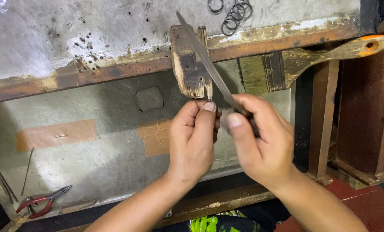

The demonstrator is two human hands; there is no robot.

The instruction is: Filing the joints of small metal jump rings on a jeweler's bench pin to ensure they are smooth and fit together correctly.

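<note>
My right hand (260,141) grips the handle end of a long flat metal file (205,58), whose blade slants up and left across a worn wooden bench peg (188,64). My left hand (194,137) is closed just under the tip of the peg, thumb up, pinching something small against the wood; what it holds is hidden by the fingers. The file blade rests on or just above the peg's right edge. The peg juts out from the front edge of a grey, pitted workbench (71,34).
Several dark metal rings (234,15) lie on the benchtop behind the peg. A paintbrush with a yellow-stained wooden handle (312,58) lies to the right. Red-handled pliers (43,201) sit in the lower tray at left beside thin metal rods (27,171).
</note>
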